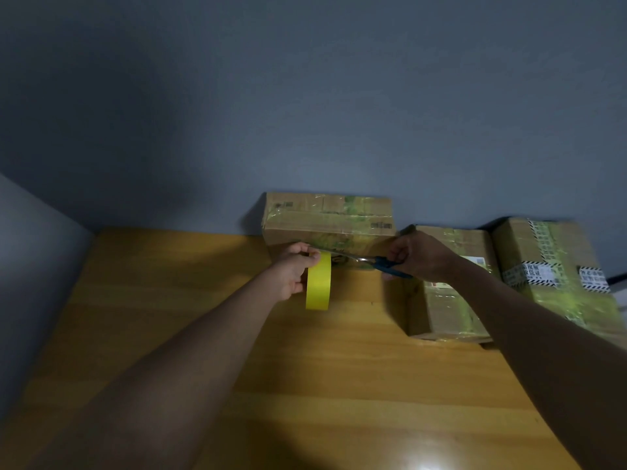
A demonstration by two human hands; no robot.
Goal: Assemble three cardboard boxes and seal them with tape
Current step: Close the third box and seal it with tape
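Scissors (373, 262) gripped in right hand (415, 254); left hand (293, 271) pinches yellow tape roll (318, 283) before cardboard box (327, 220)

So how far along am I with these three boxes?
Nearly finished, by the look of it. All three boxes stand closed: the two on the right already wear tape. In hand: your left hand holds the yellow tape roll by the far box while your right hand works the scissors at the strip. Left: cut, press down, check seams.
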